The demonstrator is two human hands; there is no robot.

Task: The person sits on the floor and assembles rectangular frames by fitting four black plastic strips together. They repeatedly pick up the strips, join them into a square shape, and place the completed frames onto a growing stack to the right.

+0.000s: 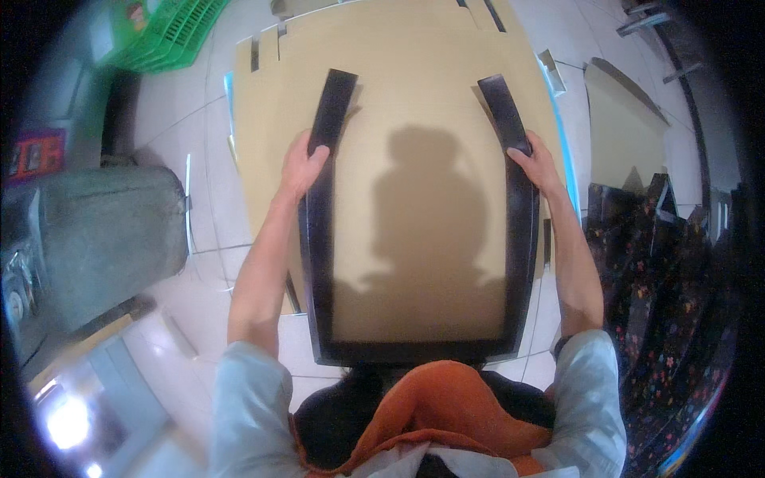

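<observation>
A dark three-sided frame (414, 351) lies in front of me, its crossbar close to my body and its two long sides running away from me. No bar joins the far ends. My left hand (304, 167) is closed round the left side, thumb on top. On the other side, my right hand (537, 164) grips the right bar in the same way. Beneath and between the bars is a large tan cardboard sheet (430, 76), with my shadow across it. The undersides of the bars and some of my fingers are hidden.
A green plastic crate (171, 36) sits at the far left, with a grey-green padded seat-like block (111, 235) nearer. On the right are a dark flower-patterned cloth (645, 311) and a loose tan board (625, 123). Pale floor tiles (191, 127) surround the cardboard.
</observation>
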